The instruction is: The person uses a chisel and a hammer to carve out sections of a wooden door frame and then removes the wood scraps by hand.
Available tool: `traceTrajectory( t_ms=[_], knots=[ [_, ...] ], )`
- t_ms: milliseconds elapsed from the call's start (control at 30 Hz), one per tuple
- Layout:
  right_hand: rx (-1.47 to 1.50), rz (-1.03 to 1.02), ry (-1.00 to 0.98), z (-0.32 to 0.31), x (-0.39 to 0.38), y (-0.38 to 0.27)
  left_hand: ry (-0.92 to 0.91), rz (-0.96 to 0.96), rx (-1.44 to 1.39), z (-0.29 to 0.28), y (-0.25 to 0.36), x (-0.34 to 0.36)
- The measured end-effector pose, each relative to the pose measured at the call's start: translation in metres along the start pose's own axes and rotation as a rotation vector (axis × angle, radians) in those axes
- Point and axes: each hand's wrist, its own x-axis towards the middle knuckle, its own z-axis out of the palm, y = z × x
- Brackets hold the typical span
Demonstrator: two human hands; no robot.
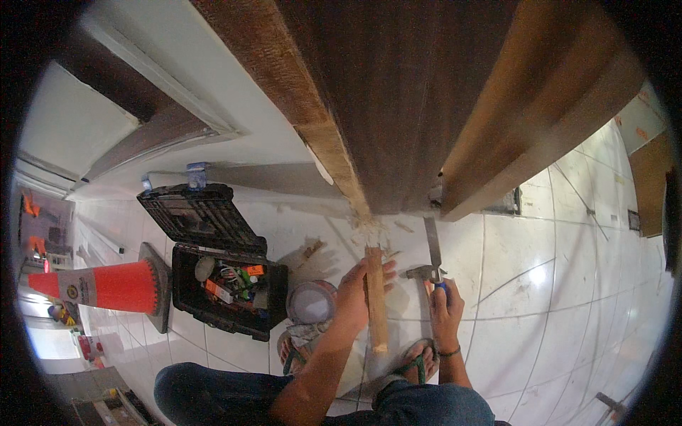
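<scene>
My left hand (359, 291) grips a long light wooden strip (376, 312) that stands upright on the white tiled floor, its top end near the chipped bottom of a dark wooden door frame (341, 163). My right hand (444, 305) holds a hammer (426, 273) by its blue handle, the metal head pointing left toward the strip. A flat metal chisel (432, 241) lies on the floor just above the hammer. Wood chips (369, 228) are scattered at the foot of the frame.
An open black toolbox (227, 284) with several tools sits at the left, beside a round tin (310, 302). An orange traffic cone (106, 286) lies on its side further left. The brown door (526, 113) stands at the right. My sandalled feet (415, 362) rest on the tiles.
</scene>
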Motion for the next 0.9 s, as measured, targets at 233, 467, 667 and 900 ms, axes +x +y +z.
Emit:
traceTrajectory(
  t_ms=[233,467,667,900],
  knots=[
    [-0.018,-0.07,-0.04,-0.035,0.033,0.019,0.193,0.687,0.566,0.033,-0.015,0.028],
    [0.136,0.033,-0.043,-0.065,0.04,0.05,0.165,0.404,-0.158,0.115,-0.009,0.068],
    [0.115,0.006,-0.057,-0.079,0.051,0.067,0.045,0.326,-0.358,0.123,-0.013,0.089],
    [0.079,-0.014,-0.071,-0.099,0.067,0.07,-0.196,0.06,-0.709,0.116,-0.019,0.111]
  ],
)
